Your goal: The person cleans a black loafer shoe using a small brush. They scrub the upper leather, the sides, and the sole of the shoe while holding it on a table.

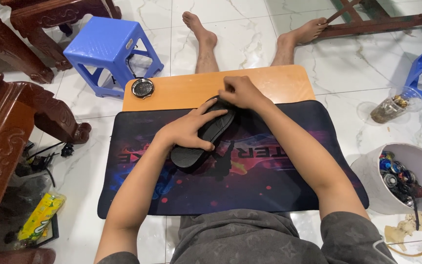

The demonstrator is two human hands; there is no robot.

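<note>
Over the middle of the mat [137, 195], which covers the near part of the low wooden bench [269, 83], both hands work on a black shoe [206, 139] lying sole up, its toe end pointing far and a little right. The left hand [186, 131] lies across the sole with fingers spread and thumb tucked under the near edge, a loose clasp that steadies the shoe rather than clamps it. The right hand [240, 92] is curled at the far tip, fingers pinched together on the toe end; whether it grips the sole's edge or something small there I cannot tell. By my reading, the step in hand is picking or peeling at the toe end while the other hand braces; any further pull would call for a firmer hold from the left hand so the shoe does not slide on the mat. A round dark dish [142, 87] sits on bare wood at the far left corner. On the floor to the right stand a white bucket [367, 181] of small metal parts and a tipped clear cup [391, 107]; a blue stool [106, 46] stands far left. The shoe's upper is hidden beneath it, the right fingertips are hidden behind the knuckles, and the bucket is cut off at the frame's right edge.
</note>
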